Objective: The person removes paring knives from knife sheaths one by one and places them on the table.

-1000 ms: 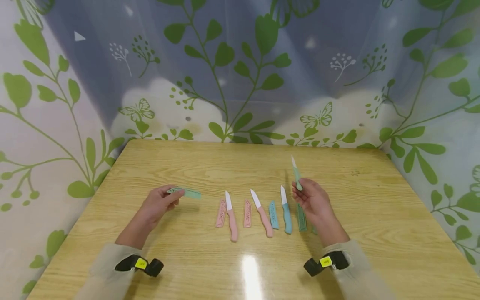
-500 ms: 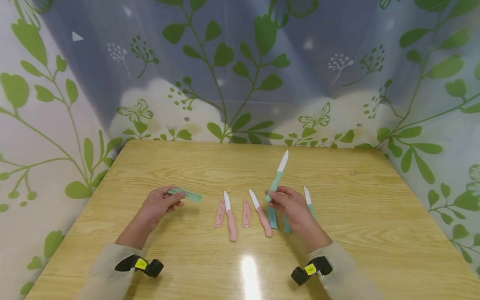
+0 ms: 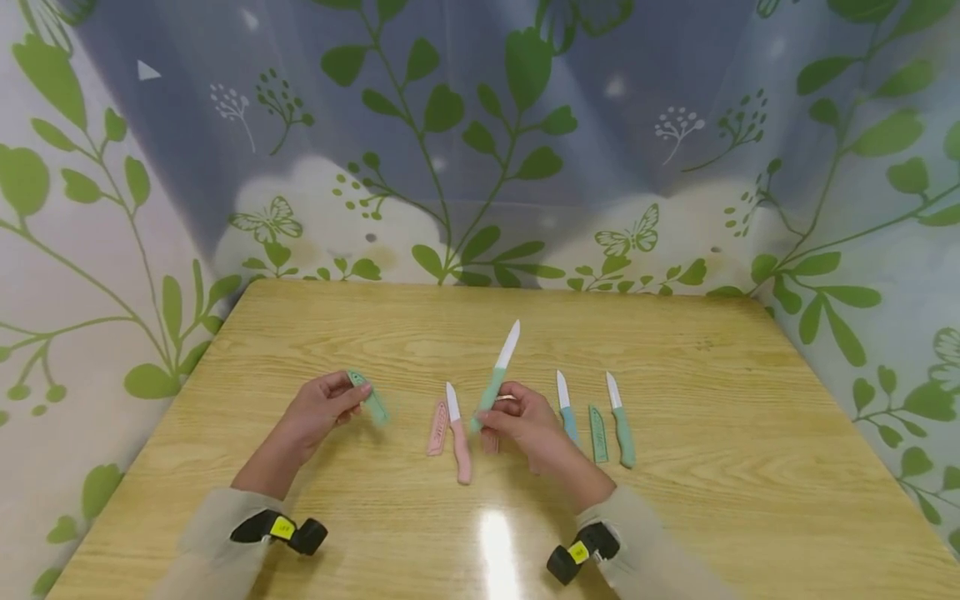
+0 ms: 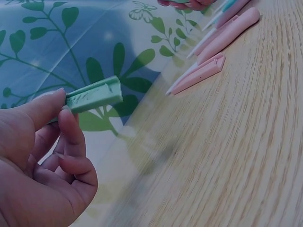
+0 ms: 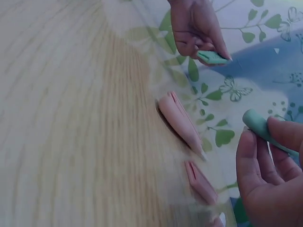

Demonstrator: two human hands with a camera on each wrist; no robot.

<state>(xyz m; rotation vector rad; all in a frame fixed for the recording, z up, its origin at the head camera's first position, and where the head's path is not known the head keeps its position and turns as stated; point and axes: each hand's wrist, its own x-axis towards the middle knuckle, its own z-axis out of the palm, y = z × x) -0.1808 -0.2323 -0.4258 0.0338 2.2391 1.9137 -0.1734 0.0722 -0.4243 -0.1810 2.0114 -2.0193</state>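
My left hand pinches a light green knife sheath between thumb and fingers, above the left part of the table. In the left wrist view the sheath shows its open end facing away from the hand. My right hand pinches a light green paring knife by the end of its handle, white blade pointing up and away. Below that hand, a pink sheath and a second pink knife are mostly hidden. One pink paring knife lies left of it, beside a pink sheath.
Right of my right hand lie a blue-handled knife, a darker green sheath and a green knife. The wooden table meets a leaf-patterned curtain at the back.
My right hand has carried the light green knife leftward from the right side, over the pink and blue things. The left hand has stayed put, while its sheath has tilted downward.
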